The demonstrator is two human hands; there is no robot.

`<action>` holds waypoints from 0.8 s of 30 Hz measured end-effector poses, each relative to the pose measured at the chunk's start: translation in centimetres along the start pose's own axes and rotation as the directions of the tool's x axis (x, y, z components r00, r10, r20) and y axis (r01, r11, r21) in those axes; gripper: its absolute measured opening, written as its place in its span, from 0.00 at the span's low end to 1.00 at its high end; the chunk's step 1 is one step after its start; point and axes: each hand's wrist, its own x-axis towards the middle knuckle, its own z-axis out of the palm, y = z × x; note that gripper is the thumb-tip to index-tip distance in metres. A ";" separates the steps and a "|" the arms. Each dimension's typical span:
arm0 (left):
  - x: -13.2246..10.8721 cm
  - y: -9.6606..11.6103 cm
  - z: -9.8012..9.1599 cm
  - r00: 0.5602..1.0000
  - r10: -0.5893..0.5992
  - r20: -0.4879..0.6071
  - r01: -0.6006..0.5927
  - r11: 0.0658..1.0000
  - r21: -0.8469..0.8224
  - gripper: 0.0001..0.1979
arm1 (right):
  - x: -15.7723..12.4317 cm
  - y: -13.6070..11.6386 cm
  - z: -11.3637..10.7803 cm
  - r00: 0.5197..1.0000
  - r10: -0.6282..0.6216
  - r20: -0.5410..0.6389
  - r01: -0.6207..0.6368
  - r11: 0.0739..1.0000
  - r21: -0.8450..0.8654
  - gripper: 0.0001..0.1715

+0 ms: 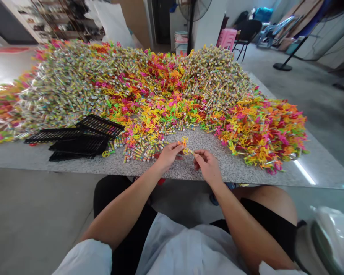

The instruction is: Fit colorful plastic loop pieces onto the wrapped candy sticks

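My left hand [169, 153] pinches a small yellow and orange plastic ring piece [184, 141] just above the speckled stone slab [189, 168]. My right hand [206, 165] pinches a thin stick-like tube [189, 151] whose tip meets that ring piece. Both hands hover close together at the slab's near edge, fingers closed. Behind them spreads a huge heap of wrapped little tubes [83, 84] mixed with bright plastic rings [260, 130] in yellow, pink, orange and green.
Black plastic grid trays [80, 139] lie stacked at the left on the slab. My knees and white shirt fill the foreground. A standing fan [193, 11], a pink stool [226, 38], chairs and shelves stand at the back of the room.
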 end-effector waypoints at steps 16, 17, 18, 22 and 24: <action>-0.8 0.0 1.2 0.998 -0.029 0.064 0.029 1.000 -0.003 0.19 | 0.6 0.8 -0.2 0.955 0.296 -0.028 -0.262 0.880 0.397 0.13; -0.8 0.0 1.2 0.998 -0.026 0.064 0.026 1.000 -0.005 0.19 | 0.7 0.8 -0.4 0.950 0.312 -0.016 -0.276 0.863 0.423 0.13; -0.8 -0.1 1.2 0.998 -0.023 0.064 0.023 1.000 -0.001 0.19 | 0.8 0.8 -0.6 0.946 0.323 -0.001 -0.289 0.847 0.447 0.12; -0.8 -0.4 1.4 0.998 -0.024 0.054 0.022 0.999 0.033 0.18 | 1.2 1.3 -1.2 0.933 0.358 0.039 -0.330 0.805 0.494 0.11; -0.8 -0.7 1.5 0.999 -0.036 0.040 0.035 0.999 0.012 0.18 | 1.2 1.5 -1.3 0.938 0.345 0.033 -0.320 0.826 0.465 0.12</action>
